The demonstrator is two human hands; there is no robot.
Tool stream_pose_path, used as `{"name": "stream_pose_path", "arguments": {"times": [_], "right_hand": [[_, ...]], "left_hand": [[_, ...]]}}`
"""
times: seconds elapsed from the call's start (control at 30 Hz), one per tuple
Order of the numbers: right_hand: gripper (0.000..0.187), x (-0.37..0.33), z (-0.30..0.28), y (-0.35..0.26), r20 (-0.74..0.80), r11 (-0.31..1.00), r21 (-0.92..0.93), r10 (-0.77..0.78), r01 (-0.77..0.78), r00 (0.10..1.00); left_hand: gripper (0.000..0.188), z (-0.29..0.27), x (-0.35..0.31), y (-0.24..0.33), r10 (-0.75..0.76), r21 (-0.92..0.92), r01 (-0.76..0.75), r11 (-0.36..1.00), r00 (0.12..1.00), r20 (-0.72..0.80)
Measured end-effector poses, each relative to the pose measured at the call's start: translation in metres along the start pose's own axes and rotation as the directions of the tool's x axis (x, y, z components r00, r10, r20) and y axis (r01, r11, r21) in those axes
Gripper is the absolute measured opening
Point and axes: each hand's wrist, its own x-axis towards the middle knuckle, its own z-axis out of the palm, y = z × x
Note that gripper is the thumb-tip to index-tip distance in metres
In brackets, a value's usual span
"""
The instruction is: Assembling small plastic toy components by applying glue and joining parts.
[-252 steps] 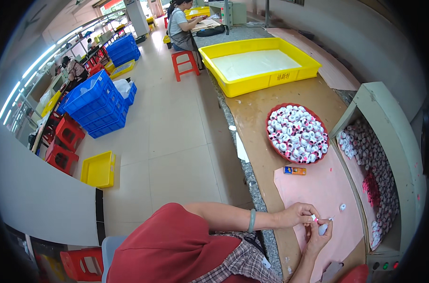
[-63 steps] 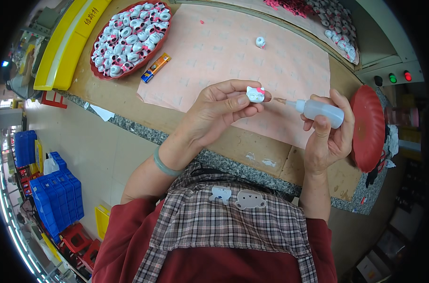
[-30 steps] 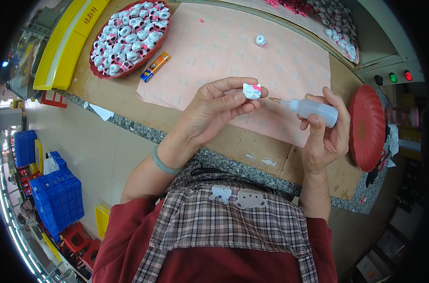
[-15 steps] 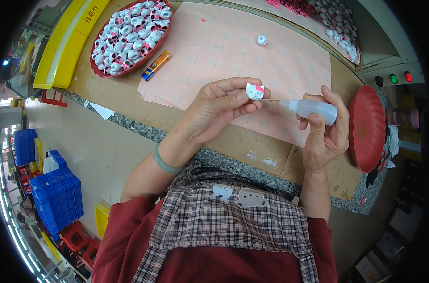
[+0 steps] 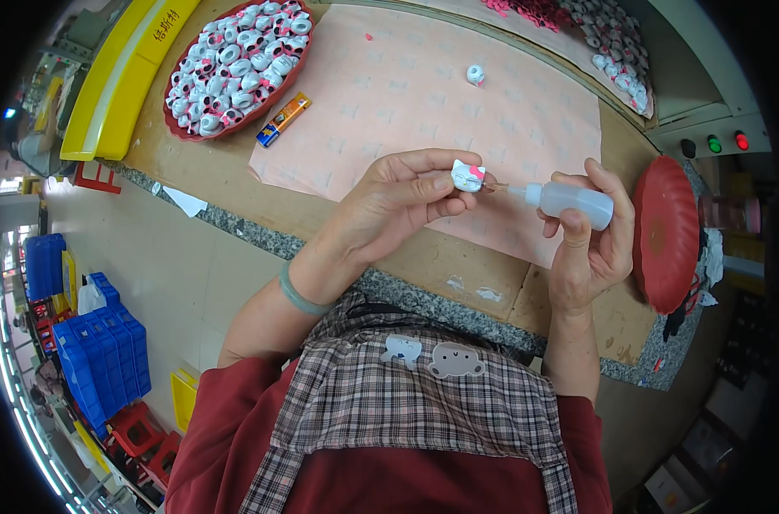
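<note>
A small white cat head with a pink bow [image 5: 468, 176] is pinched between the thumb and fingers of my left hand [image 5: 398, 193]. My right hand [image 5: 590, 240] grips a translucent squeeze bottle [image 5: 578, 204], held nearly level, its thin nozzle pointing left. The nozzle's tip reaches the right side of the cat head, close to the bow; whether it touches cannot be made out. Beyond my hands, one more small white piece [image 5: 475, 75] lies on the pale pink sheet [image 5: 389, 94].
At the far left, a red scalloped tray [image 5: 173, 120] is heaped with white-and-pink pieces, beside an orange-and-blue packet [image 5: 283, 120] and a yellow tray [image 5: 107, 111]. A red scalloped tray [image 5: 666, 236] stands at right. More pieces [image 5: 625, 81] lie at the far right.
The cat head has turned and tilted in my left fingers and sits slightly lower, its bow now facing the nozzle. The bottle has barely moved.
</note>
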Motion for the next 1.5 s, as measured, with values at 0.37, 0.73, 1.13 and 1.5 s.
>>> {"name": "stream_pose_path", "arguments": {"times": [0.37, 0.73, 1.13, 1.5], "right_hand": [[0.041, 0.012, -0.002, 0.017, -0.076, 0.975, 0.186, 0.141, -0.125, 0.987], [0.02, 0.039, 0.008, 0.026, 0.049, 0.739, 0.303, 0.618, -0.601, 0.785], [0.014, 0.166, 0.021, 0.112, 0.042, 0.849, -0.432, 0.355, -0.303, 0.934], [0.03, 0.226, 0.058, 0.151, 0.011, 0.489, -0.855, 0.349, -0.172, 0.937]], "left_hand": [[0.034, 0.007, 0.008, 0.014, 0.034, 0.018, -0.034, 0.999, 0.999, 0.003], [0.035, -0.004, 0.042, 0.033, 0.059, 0.062, -0.059, 0.996, 0.998, -0.003], [0.033, -0.009, 0.043, 0.03, 0.028, 0.109, -0.028, 0.994, 1.0, 0.002], [0.031, -0.016, 0.043, 0.024, -0.005, 0.125, -0.001, 0.992, 0.999, 0.047]]}}
